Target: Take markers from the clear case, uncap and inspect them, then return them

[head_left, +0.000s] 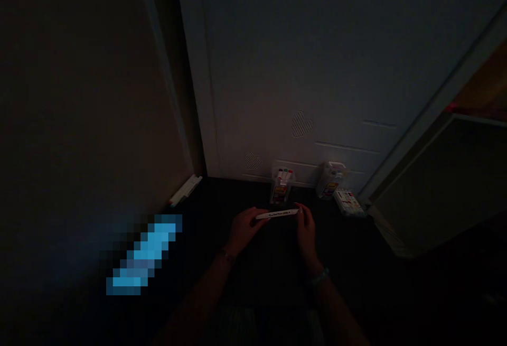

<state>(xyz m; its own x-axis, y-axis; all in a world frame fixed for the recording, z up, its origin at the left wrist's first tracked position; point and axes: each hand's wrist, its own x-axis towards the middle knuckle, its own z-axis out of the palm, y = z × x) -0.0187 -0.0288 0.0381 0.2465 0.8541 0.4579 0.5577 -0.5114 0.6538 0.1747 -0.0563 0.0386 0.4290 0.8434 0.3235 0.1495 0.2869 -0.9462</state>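
A white marker (279, 214) with dark lettering along its side is held almost level above the dark table. My left hand (243, 228) pinches its left end between thumb and fingers. At the other end, the fingers of my right hand (306, 230) close round the marker's tip. Just behind it stands a clear plastic case (280, 193) of markers with coloured ends, apart from both hands. The light is dim, so fine details of the fingers are hard to make out.
A second clear case (331, 179) stands at the back right, beside a flat white printed pack (349, 202). Several white markers (186, 190) lie along the left edge. A glowing, pixelated patch (144, 256) is at left. A pale panel with hearts (277, 82) rises behind the table (269, 277).
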